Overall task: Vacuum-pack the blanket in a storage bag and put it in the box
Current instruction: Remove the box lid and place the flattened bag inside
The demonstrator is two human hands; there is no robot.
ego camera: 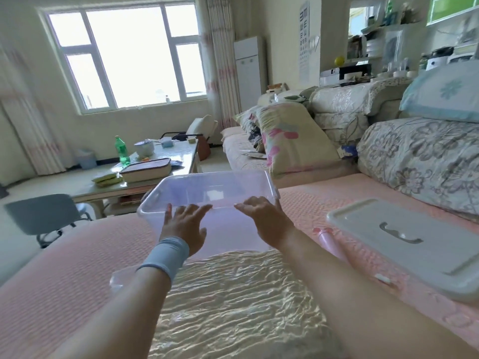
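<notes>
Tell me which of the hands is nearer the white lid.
Right. The right hand touches the clear box at its near wall, toward the lid; the left hand touches the same wall farther from it.

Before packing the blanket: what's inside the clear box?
Nothing visible inside the clear box; it looks empty through its see-through walls. The left hand and right hand cover part of the near side.

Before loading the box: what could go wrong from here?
The box sits near the far edge of the pink cover, with the left hand and right hand on its near wall; a push might slide it off. The packed bag looks broader than the box and may not fit flat. The pink pump beside the right forearm could get knocked.
</notes>
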